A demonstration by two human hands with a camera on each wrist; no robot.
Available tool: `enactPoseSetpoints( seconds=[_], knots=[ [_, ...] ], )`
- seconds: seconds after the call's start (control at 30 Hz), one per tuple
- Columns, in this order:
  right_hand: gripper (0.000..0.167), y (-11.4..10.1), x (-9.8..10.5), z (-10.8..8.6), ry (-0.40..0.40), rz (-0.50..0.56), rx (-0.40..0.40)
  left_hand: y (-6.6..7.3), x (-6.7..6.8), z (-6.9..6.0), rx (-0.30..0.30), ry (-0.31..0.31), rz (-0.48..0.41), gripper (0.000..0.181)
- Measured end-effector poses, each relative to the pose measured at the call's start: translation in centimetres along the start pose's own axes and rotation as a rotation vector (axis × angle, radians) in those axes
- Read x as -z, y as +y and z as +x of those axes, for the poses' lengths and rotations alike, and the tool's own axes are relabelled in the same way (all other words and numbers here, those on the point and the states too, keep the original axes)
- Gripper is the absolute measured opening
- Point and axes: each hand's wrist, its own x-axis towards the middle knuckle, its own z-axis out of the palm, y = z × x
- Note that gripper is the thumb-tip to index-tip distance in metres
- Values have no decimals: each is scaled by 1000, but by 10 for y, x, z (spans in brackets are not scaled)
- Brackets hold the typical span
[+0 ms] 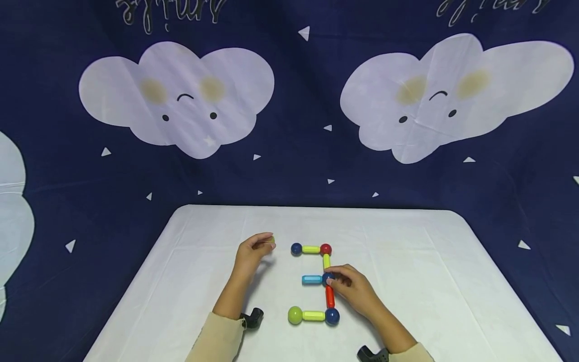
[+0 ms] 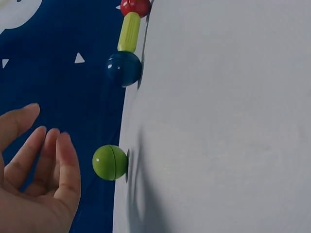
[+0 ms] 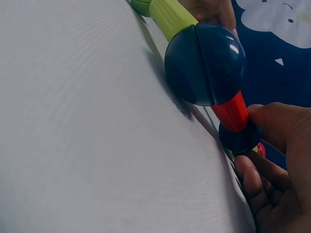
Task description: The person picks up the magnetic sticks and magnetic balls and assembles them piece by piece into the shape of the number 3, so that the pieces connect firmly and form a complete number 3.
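A magnetic stick-and-ball figure lies on the table. My right hand pinches its middle blue ball between thumb and fingers. A light blue stick points left from that ball. A yellow-green stick runs from it to the red ball, and a red stick to the near blue ball. At the upper left, my left hand hovers by a small green ball. In the left wrist view its loosely bent fingers are apart from that ball, which the head view shows partly hidden.
The top row ends in a blue ball on a yellow-green stick. A larger green ball ends the bottom row's stick. A white cloth covers the table; a dark blue cloud-print cloth hangs behind.
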Motion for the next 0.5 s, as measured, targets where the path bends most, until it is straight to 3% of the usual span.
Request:
enactPoseSetpoints(
  seconds=[0.13, 0.5],
  knots=[
    [23, 1, 0, 0, 0, 5, -1, -3, 3, 3, 9, 42, -16, 38],
    [23, 2, 0, 1, -1, 5, 6, -9, 10, 11, 29, 70, 4, 40]
  ],
)
